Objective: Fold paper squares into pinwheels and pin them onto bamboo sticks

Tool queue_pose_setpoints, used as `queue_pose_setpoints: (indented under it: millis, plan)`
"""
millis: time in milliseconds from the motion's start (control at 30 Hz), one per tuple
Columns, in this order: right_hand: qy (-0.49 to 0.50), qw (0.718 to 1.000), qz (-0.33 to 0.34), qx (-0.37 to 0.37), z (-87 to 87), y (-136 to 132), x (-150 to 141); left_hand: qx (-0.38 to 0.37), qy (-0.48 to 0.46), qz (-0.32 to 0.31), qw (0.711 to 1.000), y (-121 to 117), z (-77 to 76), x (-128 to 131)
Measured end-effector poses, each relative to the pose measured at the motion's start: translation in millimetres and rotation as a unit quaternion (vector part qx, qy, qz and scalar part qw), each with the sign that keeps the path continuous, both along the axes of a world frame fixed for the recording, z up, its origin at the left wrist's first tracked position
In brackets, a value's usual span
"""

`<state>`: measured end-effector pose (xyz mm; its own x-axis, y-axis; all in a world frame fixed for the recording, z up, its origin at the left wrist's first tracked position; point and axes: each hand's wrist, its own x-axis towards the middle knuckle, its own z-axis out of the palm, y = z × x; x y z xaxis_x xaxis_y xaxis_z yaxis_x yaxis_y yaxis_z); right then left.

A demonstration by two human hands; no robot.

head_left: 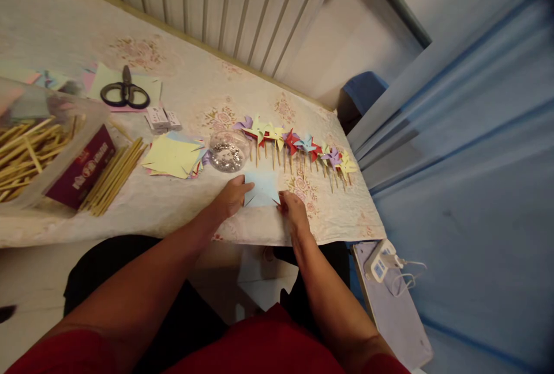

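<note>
A light blue paper square [261, 186] with slits at its corners is held just above or on the table near the front edge. Its left edge is pinched by my left hand [231, 196], thumb on top. At the lower right corner, my right hand [295, 210] has its fingers closed on the paper. Behind the square stands a clear round dish [228, 153] of small shiny metal pieces. A row of finished paper pinwheels [294, 142] on thin sticks lies to the right. Left of the dish is a pile of slit paper squares [173, 156], yellow on top.
Farther left lie a bundle of wooden sticks [113, 179], a plastic box [43, 149] of more sticks, small white boxes [162, 118], and black scissors [125, 92] on paper sheets. A blue curtain [467, 178] hangs at right, beside a white power strip [381, 261].
</note>
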<state>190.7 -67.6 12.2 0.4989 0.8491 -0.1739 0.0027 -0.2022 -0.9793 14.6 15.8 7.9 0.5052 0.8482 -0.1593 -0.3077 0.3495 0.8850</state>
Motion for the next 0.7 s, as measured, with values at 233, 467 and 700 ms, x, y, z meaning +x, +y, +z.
queue_pose_setpoints:
  millis: [233,467,700]
  plan:
    - [0.112,0.992,0.045,-0.033,15.5,8.6,-20.6,-0.114,-0.105,-0.02,0.988,-2.5,6.8,-0.1]
    - [0.069,0.997,0.039,-0.017,10.6,10.6,-22.8,-0.128,-0.147,-0.062,0.979,-4.6,4.3,-0.5]
    - [-0.029,0.998,0.041,-0.022,8.7,12.5,-19.5,-0.13,-0.12,-0.075,0.981,-2.8,-2.8,0.3]
